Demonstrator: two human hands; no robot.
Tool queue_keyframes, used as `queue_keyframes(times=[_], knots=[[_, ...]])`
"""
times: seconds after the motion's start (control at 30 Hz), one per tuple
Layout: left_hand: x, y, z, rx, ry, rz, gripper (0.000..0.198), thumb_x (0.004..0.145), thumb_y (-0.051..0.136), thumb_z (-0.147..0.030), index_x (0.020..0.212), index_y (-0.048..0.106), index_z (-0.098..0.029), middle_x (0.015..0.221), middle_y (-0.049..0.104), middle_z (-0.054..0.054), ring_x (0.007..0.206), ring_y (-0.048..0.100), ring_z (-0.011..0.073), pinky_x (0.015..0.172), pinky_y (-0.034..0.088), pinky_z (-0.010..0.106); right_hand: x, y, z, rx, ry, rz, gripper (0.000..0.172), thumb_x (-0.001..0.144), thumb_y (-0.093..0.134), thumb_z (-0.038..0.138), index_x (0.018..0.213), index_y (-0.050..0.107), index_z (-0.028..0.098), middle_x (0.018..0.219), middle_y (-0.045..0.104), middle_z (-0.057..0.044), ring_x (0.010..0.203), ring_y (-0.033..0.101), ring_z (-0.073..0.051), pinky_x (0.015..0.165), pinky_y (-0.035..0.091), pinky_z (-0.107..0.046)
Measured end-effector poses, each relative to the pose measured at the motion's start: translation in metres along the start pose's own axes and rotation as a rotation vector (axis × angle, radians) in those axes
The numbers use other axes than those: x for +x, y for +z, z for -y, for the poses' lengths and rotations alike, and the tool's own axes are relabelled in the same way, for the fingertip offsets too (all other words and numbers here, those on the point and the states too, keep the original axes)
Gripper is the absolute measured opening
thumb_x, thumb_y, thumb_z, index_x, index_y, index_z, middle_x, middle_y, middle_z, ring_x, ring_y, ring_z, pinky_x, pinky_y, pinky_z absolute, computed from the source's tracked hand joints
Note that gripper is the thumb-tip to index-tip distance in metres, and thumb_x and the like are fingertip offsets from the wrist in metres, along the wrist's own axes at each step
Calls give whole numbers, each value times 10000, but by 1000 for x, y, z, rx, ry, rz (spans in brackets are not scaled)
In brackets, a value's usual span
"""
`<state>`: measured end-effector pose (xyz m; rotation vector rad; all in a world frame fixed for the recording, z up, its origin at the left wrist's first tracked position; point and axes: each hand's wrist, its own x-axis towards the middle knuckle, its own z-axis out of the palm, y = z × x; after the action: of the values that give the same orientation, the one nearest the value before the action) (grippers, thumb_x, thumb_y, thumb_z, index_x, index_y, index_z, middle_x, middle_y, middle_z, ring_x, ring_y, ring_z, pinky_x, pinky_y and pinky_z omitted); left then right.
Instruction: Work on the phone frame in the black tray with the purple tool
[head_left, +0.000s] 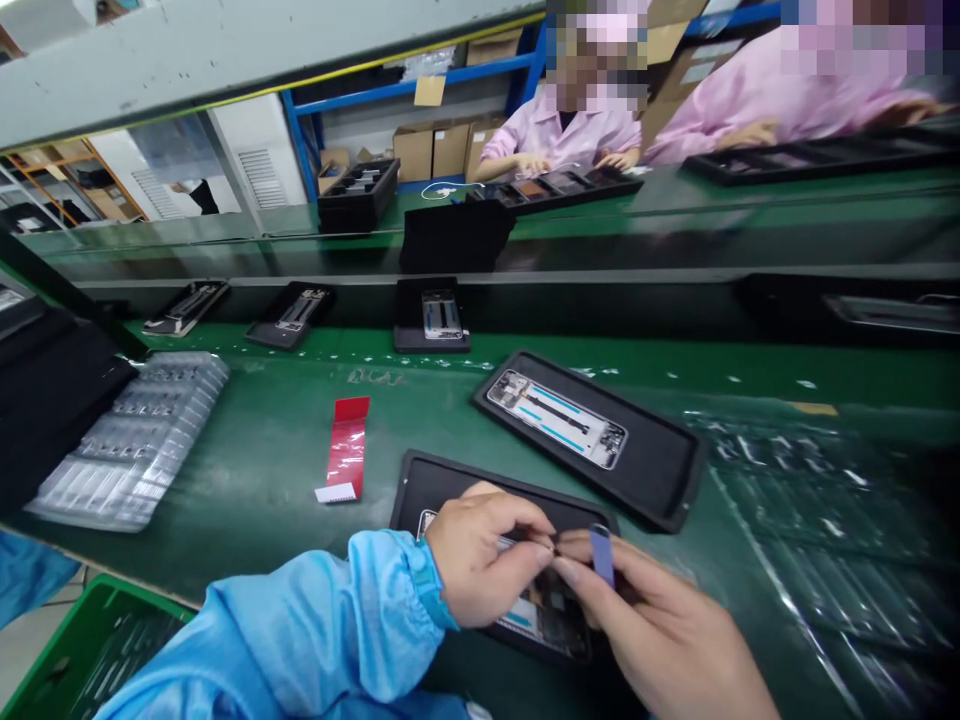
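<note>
My left hand (480, 555) and my right hand (660, 630) meet over a phone frame (544, 620) lying in a black tray (435, 480) at the front of the green bench. The fingertips of both hands pinch a small dark part just above the frame. A small blue tab (602, 555) sticks up between the fingers of my right hand. A light blue sleeve covers my left arm. Most of the frame is hidden under the hands.
A second black tray (660, 470) with a phone frame (559, 417) lies behind. A red strip (349, 445) lies to the left, clear blister trays (135, 440) further left. Clear trays (817, 530) are on the right. Further trays sit on the belt (431, 315). People in pink work opposite.
</note>
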<state>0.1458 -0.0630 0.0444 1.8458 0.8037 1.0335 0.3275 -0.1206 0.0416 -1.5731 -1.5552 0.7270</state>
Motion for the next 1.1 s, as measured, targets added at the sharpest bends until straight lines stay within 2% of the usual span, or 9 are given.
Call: queue_keyframes(times=[0.07,0.13,0.23,0.3,0.4,0.53,0.67,0.87,1.1], knots=[[-1,-1,4,36,38,-5,206,881,628,-243,1082,633,-198,915,737,43,899,654,194,857,529,323,0,-3,-5,-47,-82,-31,220,923,611,433,919,734,251,973,761,-61,860,728,-231,801,598,-303],[-5,-5,11,146,68,31,242,883,615,-234,1121,613,-190,981,720,69,966,635,219,898,516,358,0,-7,-15,-150,-235,-40,175,941,587,365,944,728,262,1031,748,-65,916,724,-227,848,590,-320],[-12,-13,25,391,55,165,313,867,630,-235,1176,604,-196,1112,692,106,1113,579,283,984,448,455,0,-12,-35,-358,-438,14,199,962,533,312,1001,721,260,1153,716,-83,995,719,-227,854,591,-331],[-15,-18,32,509,16,272,421,833,695,-274,1235,585,-211,1167,681,112,1160,551,321,1002,393,508,-1,-14,-48,-483,-488,68,238,978,492,312,1030,716,250,1211,699,-91,968,729,-217,778,604,-315],[-16,-21,36,581,-22,394,593,779,785,-371,1302,544,-230,1201,678,118,1171,537,351,997,337,543,-2,-15,-62,-579,-480,105,268,993,461,327,1050,707,240,1224,699,-90,934,740,-209,720,610,-302],[-14,-21,37,610,-52,437,708,735,834,-458,1322,515,-226,1161,692,127,1152,539,360,974,316,539,0,-15,-65,-598,-424,105,276,998,457,362,1041,699,236,1194,709,-94,959,734,-221,762,612,-324],[-13,-21,37,619,-48,432,717,723,852,-452,1307,514,-211,1114,702,123,1120,553,350,958,311,535,6,-10,-55,-574,-411,119,259,1009,449,350,1054,669,220,1181,701,-105,989,720,-214,794,605,-319],[-14,-21,37,594,-67,393,689,705,863,-411,1272,525,-216,1084,709,102,1110,562,341,946,314,527,13,5,-34,-541,-428,239,229,1020,421,274,1088,632,216,1181,685,-84,983,709,-171,767,595,-270],[-15,-28,32,616,-82,342,665,683,869,-379,1238,539,-218,1049,704,93,1129,545,347,968,287,543,16,20,-38,-563,-443,244,231,1014,428,264,1030,651,203,1138,693,-81,941,705,-177,743,581,-282]])
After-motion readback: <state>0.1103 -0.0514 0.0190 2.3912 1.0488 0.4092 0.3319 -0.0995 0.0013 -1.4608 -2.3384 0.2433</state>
